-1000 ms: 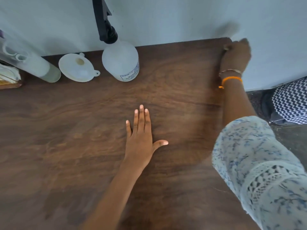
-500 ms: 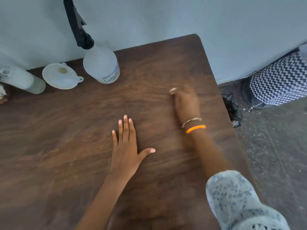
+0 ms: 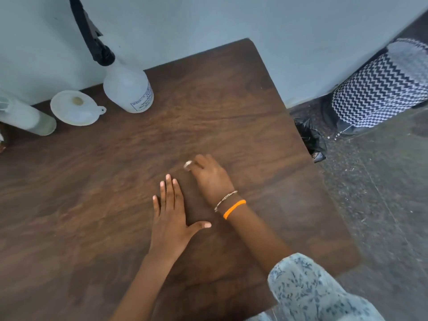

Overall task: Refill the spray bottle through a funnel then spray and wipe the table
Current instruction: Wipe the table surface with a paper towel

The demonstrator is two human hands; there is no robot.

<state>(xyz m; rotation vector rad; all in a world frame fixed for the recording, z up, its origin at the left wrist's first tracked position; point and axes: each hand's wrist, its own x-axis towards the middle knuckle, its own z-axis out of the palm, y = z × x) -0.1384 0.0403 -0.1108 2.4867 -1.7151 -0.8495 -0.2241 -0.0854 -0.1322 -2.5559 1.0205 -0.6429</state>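
Note:
On the dark wooden table my left hand lies flat, palm down, fingers straight. Just right of its fingertips, my right hand presses down on the tabletop with curled fingers; a small white wad, cloth or tissue, pokes out at its fingertips and most of it is hidden. The translucent spray bottle with its black trigger head stands at the back against the wall. A white funnel lies mouth up to its left.
A pale, tall bottle stands at the far left edge next to the funnel. The table's right edge drops to a grey floor, where a black-and-white zigzag bag and a black plastic bag sit by the wall.
My right hand has swept with the wad from the far right corner of the table back toward the middle, ending beside my left hand. The left hand stayed flat in place.

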